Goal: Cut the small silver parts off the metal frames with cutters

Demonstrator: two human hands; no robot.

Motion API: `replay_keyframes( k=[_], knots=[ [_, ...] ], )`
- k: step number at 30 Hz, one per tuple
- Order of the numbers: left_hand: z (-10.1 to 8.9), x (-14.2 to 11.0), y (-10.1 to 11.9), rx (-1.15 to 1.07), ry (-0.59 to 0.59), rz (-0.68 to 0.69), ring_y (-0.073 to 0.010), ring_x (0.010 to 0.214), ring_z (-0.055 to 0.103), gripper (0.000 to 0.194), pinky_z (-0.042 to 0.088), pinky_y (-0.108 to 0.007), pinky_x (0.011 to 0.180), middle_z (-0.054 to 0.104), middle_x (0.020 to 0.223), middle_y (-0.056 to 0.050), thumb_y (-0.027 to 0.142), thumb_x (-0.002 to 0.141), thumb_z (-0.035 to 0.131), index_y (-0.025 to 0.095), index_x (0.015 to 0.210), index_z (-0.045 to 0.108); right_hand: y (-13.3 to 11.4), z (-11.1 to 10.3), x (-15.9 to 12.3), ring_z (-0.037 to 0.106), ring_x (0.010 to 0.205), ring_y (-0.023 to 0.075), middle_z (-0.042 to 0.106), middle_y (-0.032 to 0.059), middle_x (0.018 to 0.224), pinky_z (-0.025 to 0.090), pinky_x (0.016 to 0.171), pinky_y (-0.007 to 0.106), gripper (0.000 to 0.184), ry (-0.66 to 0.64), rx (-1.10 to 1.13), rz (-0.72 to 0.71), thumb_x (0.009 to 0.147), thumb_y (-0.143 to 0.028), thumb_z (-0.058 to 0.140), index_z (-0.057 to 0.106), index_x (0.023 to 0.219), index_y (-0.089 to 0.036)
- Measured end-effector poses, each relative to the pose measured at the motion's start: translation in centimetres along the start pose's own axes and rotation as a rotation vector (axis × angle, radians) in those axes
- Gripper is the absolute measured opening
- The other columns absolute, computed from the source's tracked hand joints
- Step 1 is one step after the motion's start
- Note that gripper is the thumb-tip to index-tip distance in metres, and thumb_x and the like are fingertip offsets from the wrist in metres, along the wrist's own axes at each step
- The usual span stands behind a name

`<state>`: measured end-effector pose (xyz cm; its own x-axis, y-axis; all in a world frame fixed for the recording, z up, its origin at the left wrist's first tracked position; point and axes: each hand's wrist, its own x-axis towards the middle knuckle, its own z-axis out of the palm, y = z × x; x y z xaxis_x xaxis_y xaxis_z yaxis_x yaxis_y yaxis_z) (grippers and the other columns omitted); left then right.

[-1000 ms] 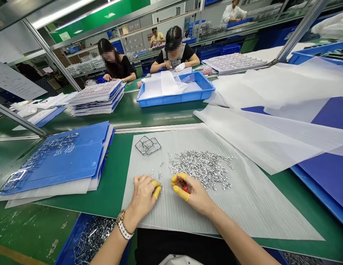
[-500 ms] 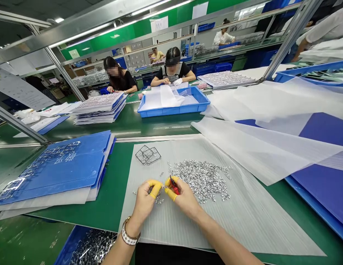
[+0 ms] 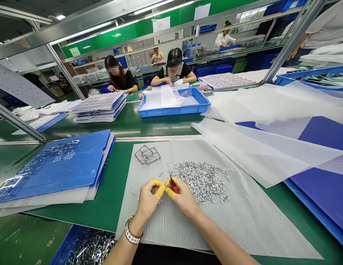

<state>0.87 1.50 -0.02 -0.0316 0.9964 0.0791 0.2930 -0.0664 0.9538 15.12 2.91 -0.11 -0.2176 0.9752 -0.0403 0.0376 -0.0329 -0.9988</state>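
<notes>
Left grip (image 3: 147, 200) and right grip (image 3: 185, 198) meet at the fingertips over a white sheet (image 3: 237, 224) on a green surface (image 3: 116, 162). Left thumb and forefinger come close together at a tiny silvery piece (image 3: 167, 185), but which hand clamps it, if either, cannot be told. Right fingers are closed around a red-handled tool (image 3: 174, 187), its dark tip pointing to the far side.

White Chinese characters (image 3: 64, 156) are written on a blue board (image 3: 77, 175) at the left; slanted and small, they cannot be read for certain. A paper sign (image 3: 161, 24) on the far green panel carries large marks, also unclear.

Counted: four yellow finger covers (image 3: 159, 192) (one on each thumb and forefinger), one watch (image 3: 132, 232) on the left wrist, one red-handled tool, and two dark wire frames (image 3: 147, 155), overlapping. Two people (image 3: 174, 71) in dark tops sit bent over work at the far side, behind one blue tray (image 3: 174, 109) holding white sheets.

A heap of small metal pieces (image 3: 200, 180), too many to count, lies just to the right and far side of the right grip. A few loose ones lie beside and partly behind the left grip. The wire frames lie farther off, beyond the left grip. Near left, below the surface, a blue bin (image 3: 66, 239) holds tangled shiny metal.
</notes>
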Motion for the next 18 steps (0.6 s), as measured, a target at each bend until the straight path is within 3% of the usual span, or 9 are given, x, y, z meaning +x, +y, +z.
replay_keyframes(
  k=[8, 18],
  knots=[
    [-1.4, 0.2, 2.0, 0.348, -0.047, 0.235, -0.0135, 0.062, 0.050, 0.011, 0.039, -0.028, 0.065, 0.058, 0.067, 0.000, 0.023, 0.081, 0.057, 0.020, 0.074, 0.065, -0.4, -1.2, 0.2, 0.044, 0.061, 0.0135, 0.049, -0.0032, 0.064, 0.036, 0.058, 0.027, 0.011, -0.057, -0.069, -0.035, 0.075, -0.029, 0.056, 0.052, 0.070, -0.021],
    [0.8, 0.0, 0.3, 0.020, 0.035, 0.074, -0.0142, 0.067, 0.053, 0.010, 0.043, -0.026, 0.065, 0.062, 0.073, -0.002, 0.026, 0.079, 0.060, 0.018, 0.080, 0.064, -0.2, 0.1, -0.3, 0.038, 0.053, 0.0106, 0.049, -0.0030, 0.063, 0.029, 0.046, 0.023, 0.028, 0.000, 0.238, 0.117, 0.075, -0.047, 0.062, 0.052, 0.075, -0.020]
  ],
)
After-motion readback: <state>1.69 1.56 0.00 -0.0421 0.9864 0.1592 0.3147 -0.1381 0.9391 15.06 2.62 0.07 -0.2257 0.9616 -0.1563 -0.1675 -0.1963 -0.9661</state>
